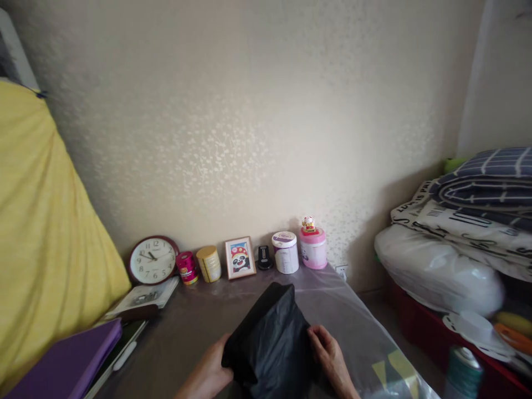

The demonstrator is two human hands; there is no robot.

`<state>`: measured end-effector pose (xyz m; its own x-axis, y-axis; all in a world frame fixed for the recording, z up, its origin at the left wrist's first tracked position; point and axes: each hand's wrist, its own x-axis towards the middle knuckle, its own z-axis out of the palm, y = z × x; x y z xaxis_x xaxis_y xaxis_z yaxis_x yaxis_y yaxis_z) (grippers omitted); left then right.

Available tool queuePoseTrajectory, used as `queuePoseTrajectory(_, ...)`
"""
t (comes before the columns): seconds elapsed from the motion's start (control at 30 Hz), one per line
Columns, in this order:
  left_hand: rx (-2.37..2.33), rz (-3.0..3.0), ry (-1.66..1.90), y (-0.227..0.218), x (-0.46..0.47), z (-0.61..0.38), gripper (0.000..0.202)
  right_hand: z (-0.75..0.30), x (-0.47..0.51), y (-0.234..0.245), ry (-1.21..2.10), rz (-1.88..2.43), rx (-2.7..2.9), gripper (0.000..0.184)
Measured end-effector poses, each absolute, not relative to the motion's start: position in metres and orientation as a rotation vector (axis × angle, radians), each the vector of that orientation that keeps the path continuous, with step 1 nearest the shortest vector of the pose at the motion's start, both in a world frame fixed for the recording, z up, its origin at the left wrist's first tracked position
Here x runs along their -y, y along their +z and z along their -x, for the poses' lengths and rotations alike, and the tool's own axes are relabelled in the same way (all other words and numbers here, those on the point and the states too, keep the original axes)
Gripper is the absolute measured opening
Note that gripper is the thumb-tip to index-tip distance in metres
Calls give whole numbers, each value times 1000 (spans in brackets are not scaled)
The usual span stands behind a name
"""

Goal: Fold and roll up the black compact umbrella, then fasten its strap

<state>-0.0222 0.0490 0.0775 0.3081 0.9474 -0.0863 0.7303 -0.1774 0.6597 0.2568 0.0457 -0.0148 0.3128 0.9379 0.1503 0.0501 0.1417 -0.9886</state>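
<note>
Left hand: the left hand (214,363) was curled round the left edge of the black bag (272,338), thumb side up; its fingertips were hidden behind the film.
Right hand: the right hand (328,354) had its fingers bent, the tips pinching the bag's right edge, with no gap showing between hand and bag.
Bag's place: directly between the two hands, touching both, raised off the desk (187,327) at its far end.
Long axis: it ran from the hands away toward the wall, leaning a little to the right; neither hand was nearer than the other.
Bag's material: thin, glossy black plastic, creased and limp, folded to a rough oblong with a rounded far corner.
Desk surface: dark top under a clear, wrinkled plastic sheet.
Beyond the hands: a round clock (153,259), a pink tin (187,267), a yellow tin (209,264), a framed picture (240,257), a white canister (285,252) and a pink canister (313,247) stood in a row against the wall.
Left of the left hand: a purple folder (70,360), well apart.
Right of the right hand: stacked bedding (474,221), well apart.
</note>
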Motion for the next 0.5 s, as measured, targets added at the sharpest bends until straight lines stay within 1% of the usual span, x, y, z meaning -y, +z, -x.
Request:
queuePoseTrajectory(0.13,-1280,-1719,478,83,-35,21,50,-260,-39,-5,838,1102,1111,37)
queuePoseTrajectory(0.23,-1367,-1916,550,91,-28,17,44,-261,-36,1,833,1048,1125,35)
queuePoseTrajectory(0.33,-1583,-2224,661,99,-27,14,56,-260,-37,0,769,1110,1116,36)
queuePoseTrajectory(0.4,-1675,-2302,698,100,-27,14,63,-260,-38,-3,745,1175,1120,38)
queuePoseTrajectory(0.5,-1627,-2207,767,95,-29,16,59,-261,-38,-6,754,1181,1140,38)
